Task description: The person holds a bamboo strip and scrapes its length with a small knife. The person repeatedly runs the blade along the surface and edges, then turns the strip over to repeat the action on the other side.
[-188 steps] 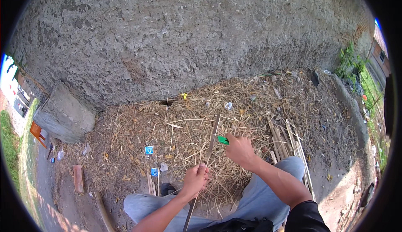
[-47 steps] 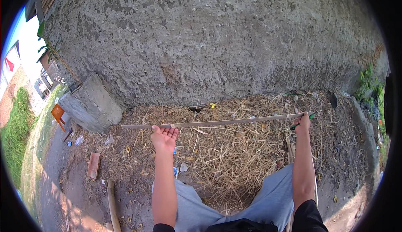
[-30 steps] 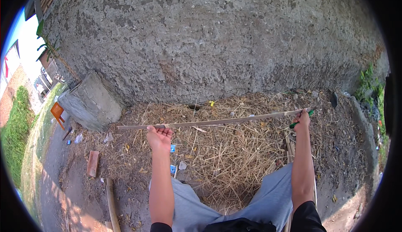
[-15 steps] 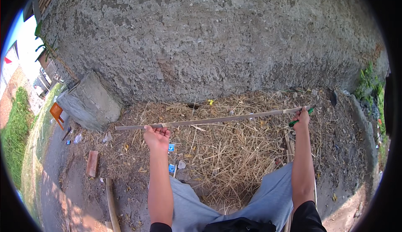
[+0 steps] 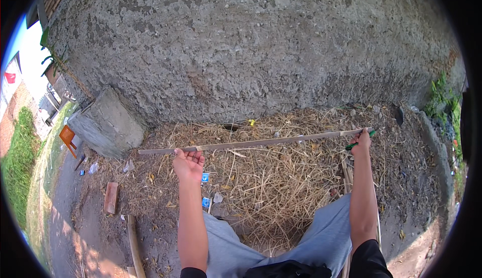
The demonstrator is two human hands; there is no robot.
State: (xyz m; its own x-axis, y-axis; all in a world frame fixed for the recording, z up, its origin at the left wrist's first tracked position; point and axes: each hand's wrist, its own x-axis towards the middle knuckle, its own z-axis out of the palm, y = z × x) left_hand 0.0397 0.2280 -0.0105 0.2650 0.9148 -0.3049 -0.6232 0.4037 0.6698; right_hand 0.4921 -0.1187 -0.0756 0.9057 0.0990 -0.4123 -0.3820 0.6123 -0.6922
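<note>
A long, thin bamboo strip (image 5: 271, 141) with pale joints stretches across in front of me, its right end slightly higher than its left. My left hand (image 5: 189, 165) is palm up and pinches it a short way in from the left end. Near the other end, my right hand (image 5: 360, 142) grips the strip. A slim green object (image 5: 350, 147) is also held in that right hand, sticking out on both sides of the fingers; its kind is hidden by them. Dry straw shavings (image 5: 281, 187) lie on the ground beneath the strip.
A rough grey wall (image 5: 261, 52) rises ahead, with a concrete block (image 5: 113, 125) at its left. A brick (image 5: 111, 197), a wooden pole (image 5: 134, 245) and small blue packets (image 5: 206, 202) lie on the ground. An orange chair (image 5: 68, 138) stands far left.
Almost nothing differs. Both hands keep their hold, and the bamboo strip stays in practically the same place.
</note>
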